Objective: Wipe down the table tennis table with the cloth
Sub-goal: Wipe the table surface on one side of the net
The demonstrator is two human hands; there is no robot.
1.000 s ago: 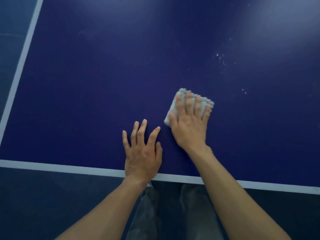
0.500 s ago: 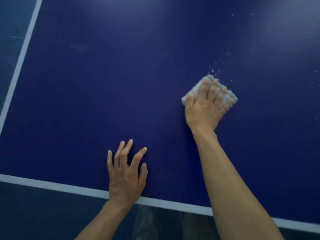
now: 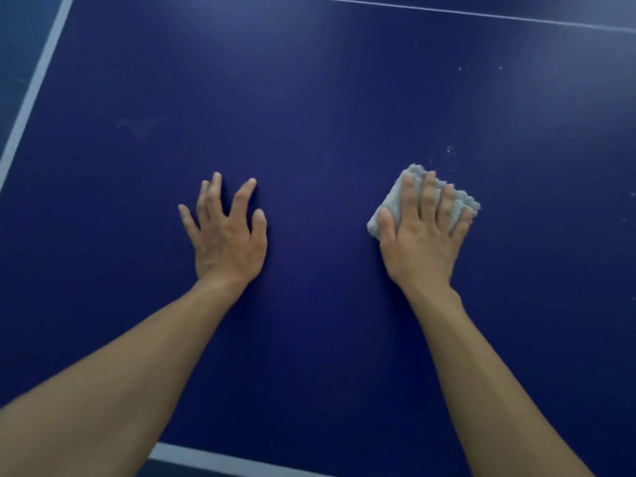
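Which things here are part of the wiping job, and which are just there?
Part of the job:
folded grey cloth, pressed flat under the right hand
blue table top
white specks just beyond the cloth
faint smudge towards the left

Just there:
left hand, spread on the table, holding nothing
white edge line
thin centre line
floor past the left edge

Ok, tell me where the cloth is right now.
In the head view the cloth lies on the table, right of centre, pressed under the right hand. The left hand rests on the table apart to its left; white specks lie beyond it.
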